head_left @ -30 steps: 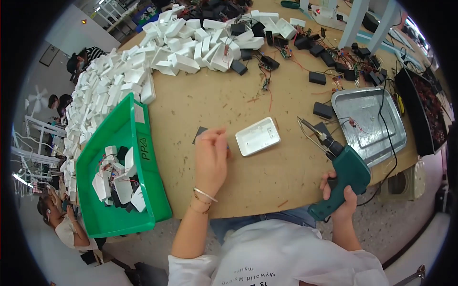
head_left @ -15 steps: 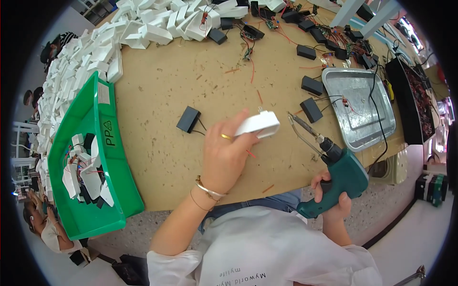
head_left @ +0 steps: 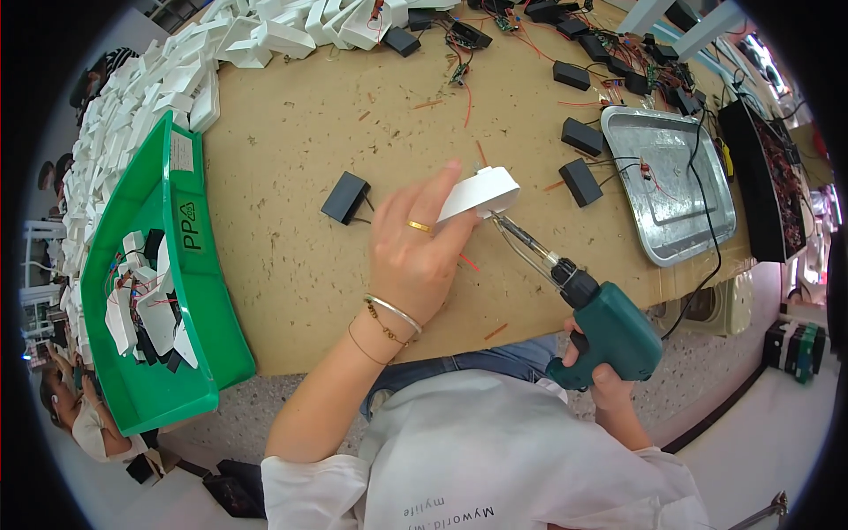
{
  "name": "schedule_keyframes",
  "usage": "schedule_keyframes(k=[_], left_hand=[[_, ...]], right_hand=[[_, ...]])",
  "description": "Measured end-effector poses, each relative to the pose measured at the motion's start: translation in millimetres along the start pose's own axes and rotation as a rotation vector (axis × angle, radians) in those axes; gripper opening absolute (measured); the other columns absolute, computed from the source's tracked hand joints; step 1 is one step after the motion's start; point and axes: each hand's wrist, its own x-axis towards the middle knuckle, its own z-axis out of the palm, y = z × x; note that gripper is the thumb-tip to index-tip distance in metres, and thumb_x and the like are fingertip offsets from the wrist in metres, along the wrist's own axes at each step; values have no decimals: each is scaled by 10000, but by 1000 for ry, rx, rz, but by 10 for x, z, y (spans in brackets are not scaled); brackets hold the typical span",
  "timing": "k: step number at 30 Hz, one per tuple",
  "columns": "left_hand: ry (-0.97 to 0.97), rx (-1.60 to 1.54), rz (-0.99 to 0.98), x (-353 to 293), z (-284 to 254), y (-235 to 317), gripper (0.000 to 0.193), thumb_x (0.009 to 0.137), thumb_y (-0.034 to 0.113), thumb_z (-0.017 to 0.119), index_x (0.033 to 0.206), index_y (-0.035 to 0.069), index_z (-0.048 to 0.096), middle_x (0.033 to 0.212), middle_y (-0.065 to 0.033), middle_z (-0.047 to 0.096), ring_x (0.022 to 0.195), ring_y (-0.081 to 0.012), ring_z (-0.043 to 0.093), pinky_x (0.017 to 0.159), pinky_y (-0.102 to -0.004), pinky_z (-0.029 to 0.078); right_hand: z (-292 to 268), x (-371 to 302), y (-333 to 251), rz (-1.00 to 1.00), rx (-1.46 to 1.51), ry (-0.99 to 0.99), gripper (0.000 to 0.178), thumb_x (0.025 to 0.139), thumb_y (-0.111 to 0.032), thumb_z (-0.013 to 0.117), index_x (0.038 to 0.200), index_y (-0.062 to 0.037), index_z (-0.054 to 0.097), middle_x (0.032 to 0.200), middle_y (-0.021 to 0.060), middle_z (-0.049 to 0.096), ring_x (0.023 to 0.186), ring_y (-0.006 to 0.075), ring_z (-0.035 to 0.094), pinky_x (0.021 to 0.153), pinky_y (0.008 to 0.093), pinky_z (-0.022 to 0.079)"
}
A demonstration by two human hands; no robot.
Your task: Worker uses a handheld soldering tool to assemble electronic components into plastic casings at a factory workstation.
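Near the middle of the table my left hand (head_left: 413,252) grips a white plastic housing (head_left: 484,192), tilted, its inside turned away from view. A thin red wire pokes out below my fingers. My right hand (head_left: 594,364) is wrapped round the handle of a green soldering gun (head_left: 621,329) with a metal tip and a thin feed tube. The tip meets the lower edge of the housing next to my left fingers; the exact contact spot is hidden. Left of my left hand lies a black box with leads (head_left: 345,197).
A green bin (head_left: 231,340) with white housings stands at the left, below a large heap of white housings (head_left: 168,84). To the right sit a metal tray (head_left: 698,252), more black boxes (head_left: 579,183), a black container (head_left: 767,190) and a dark cord. Wired circuit boards lie at the back.
The soldering gun has moved left and up, bringing its tip from apart to the housing. My left hand has tilted the housing and shifted slightly upward.
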Motion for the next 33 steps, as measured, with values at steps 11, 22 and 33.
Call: schedule_keyframes(k=[11,22,33], left_hand=[[-38,-32,-92,47,90,-21,126,677,100,683,757,82,588,1120,-53,544,998,-278,506,784,-394,403],[-77,70,-87,71,118,-26,113,686,110,657,751,93,566,1107,-29,527,988,-267,495,777,-397,374],[-74,-2,-117,220,159,30,158,700,90,675,776,52,541,1077,-71,547,899,-262,528,758,-381,379]], right_hand=[[80,109,-93,77,-128,-23,660,779,-422,624,1201,59,462,1060,158,559,685,136,556,669,278,446],[179,272,-143,81,-140,23,624,793,-400,609,1188,63,473,1035,155,564,672,133,541,685,286,442],[146,297,-135,118,-124,24,626,785,-411,621,1186,48,478,1034,142,554,686,137,542,747,307,433]])
